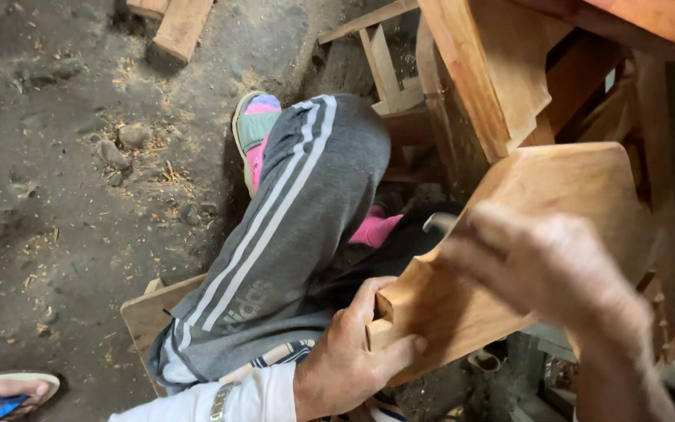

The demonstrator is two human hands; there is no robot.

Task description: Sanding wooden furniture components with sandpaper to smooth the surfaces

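A curved, reddish-brown carved wooden piece (556, 195) with a notch cut near its lower end lies across my lap. My left hand (349, 355) grips its lower left end, thumb under the notch. My right hand (544, 270) is blurred and rests on the piece's middle, seemingly closed around a small metal tool whose tip (439, 223) shows at its left side. My knee in grey striped trousers (298, 211) is bent just left of the piece.
Stacked wooden furniture parts (501, 70) stand close behind the piece at upper right. Dirt floor (56, 195) with wood chips and stones lies to the left. A plank (181, 27) is at the top, a board (146, 312) under my leg, sandalled feet (253, 129) nearby.
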